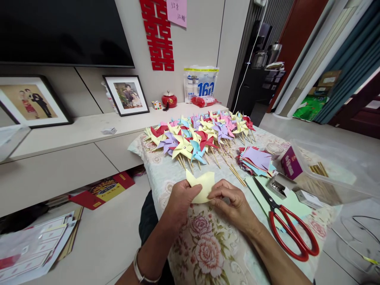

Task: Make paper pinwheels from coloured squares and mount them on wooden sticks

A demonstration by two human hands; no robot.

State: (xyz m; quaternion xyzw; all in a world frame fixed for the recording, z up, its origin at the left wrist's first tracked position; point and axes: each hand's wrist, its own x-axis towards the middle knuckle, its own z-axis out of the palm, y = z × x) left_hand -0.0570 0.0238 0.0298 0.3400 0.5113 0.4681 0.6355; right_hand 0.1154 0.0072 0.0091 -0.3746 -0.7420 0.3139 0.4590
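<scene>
A pale yellow sheet of paper [204, 183] with cuts in its upper edge is held up over the flowered tablecloth. On its left side my left hand [184, 194] grips it, thumb across the front. My right hand [228, 197] pinches its lower right edge between thumb and fingers. Beyond the hands lie many finished paper pinwheels [182, 147] on sticks, in yellow, red, purple, pink and blue. To the right are a stack of cut paper sheets [257, 159] and red-handled scissors [289, 223] on pale green paper.
Small open box of metal fasteners [278, 185] and a white box [308, 198] lie near the scissors. A clear plastic bin [329, 190] with sticks stands at the table's right. Loose sticks [236, 174] lie past my right hand. A low cabinet [74, 154] runs along the left.
</scene>
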